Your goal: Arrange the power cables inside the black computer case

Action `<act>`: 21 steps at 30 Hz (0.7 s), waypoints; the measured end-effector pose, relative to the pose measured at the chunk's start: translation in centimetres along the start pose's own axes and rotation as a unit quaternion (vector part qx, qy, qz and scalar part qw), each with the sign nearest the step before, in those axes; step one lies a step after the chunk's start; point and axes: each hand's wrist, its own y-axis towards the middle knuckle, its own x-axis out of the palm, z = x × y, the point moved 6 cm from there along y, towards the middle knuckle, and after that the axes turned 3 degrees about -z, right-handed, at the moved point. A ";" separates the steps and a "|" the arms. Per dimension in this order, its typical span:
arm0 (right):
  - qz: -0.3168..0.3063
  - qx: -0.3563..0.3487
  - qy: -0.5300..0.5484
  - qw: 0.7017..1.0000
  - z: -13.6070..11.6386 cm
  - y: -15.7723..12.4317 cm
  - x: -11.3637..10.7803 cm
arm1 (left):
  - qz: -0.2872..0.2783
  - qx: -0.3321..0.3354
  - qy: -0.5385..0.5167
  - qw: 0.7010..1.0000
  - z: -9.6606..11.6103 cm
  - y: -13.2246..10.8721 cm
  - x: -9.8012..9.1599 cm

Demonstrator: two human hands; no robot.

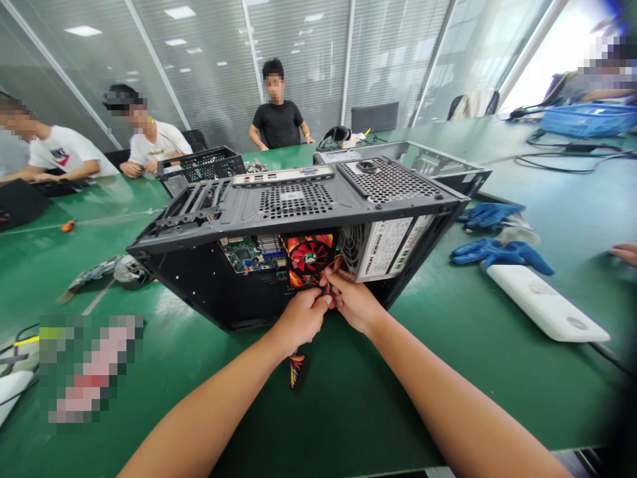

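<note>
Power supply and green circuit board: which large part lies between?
The head view shows a red fan between the power supply and green circuit board.

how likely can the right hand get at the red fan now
Probably yes: the case is open before the red fan, though the right hand is holding wires.

A dark metal computer case [298, 209] stands at the clock's center, vented panel uppermost, open side facing six o'clock. Below the opening, a multicolored wire bundle [297, 365] shows its loose end toward six o'clock.
</note>
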 end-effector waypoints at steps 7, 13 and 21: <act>-0.014 -0.006 0.010 1.000 0.0 0.0 0.2 | -0.104 -0.051 -0.210 0.971 -0.3 -0.2 0.6; 0.022 0.004 0.005 1.000 -0.1 -0.2 0.2 | -0.067 0.013 -0.070 0.995 -0.2 0.0 0.3; 0.021 -0.010 -0.014 1.000 -0.2 -0.1 0.2 | -0.002 0.081 0.175 0.981 1.0 0.2 -0.5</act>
